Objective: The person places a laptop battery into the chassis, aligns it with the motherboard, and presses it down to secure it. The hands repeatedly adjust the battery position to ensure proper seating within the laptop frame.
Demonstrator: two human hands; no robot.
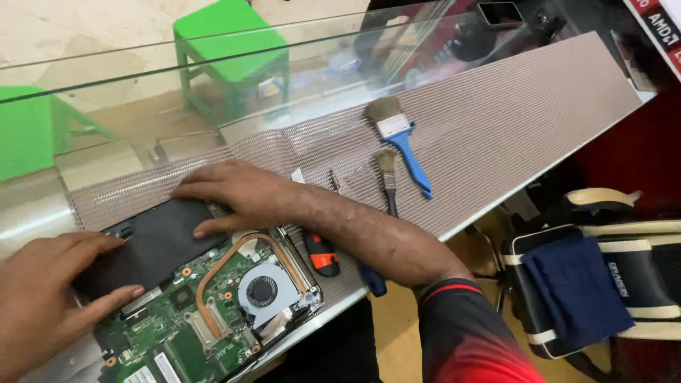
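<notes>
Right fingers (206,186): spread flat and pressed on the far end of the black battery (159,241); thumb hooks the near edge. Nothing clamped, just palm-down pressure.
Left fingers (106,245): apart, straddling the battery's other end, thumb on the near side by the board, the others along the far top edge. A loose pinch, not a closed grip.
Right hand (237,195): reaches across from the right, forearm lying over the screwdriver (324,255).
Left hand (42,298): comes in from the lower left corner, wrist out of frame.
Battery position: sits in the far bay of the opened laptop (213,305), along its back edge, touching the mesh mat (496,120) side.
Doing it well: judged from the grip, keep both ends level and move them together; a tilt could strain the connector, which is hidden under the hands. Keep fingertips off the bare board.
Battery look: long flat slab, matte black, no swelling visible; label side not seen.
Laptop inside: green circuit board, copper pipe curving to a round fan (262,291), bottom cover off.
Mat: grey woven sheet over a glass counter (142,78).
Nearby tools: blue-handled brush (401,138), smaller dark brush (387,177), orange-and-black screwdriver near the fan.
Surroundings: green stools (234,42) beyond the glass; chair with blue cloth (574,284) at right.
</notes>
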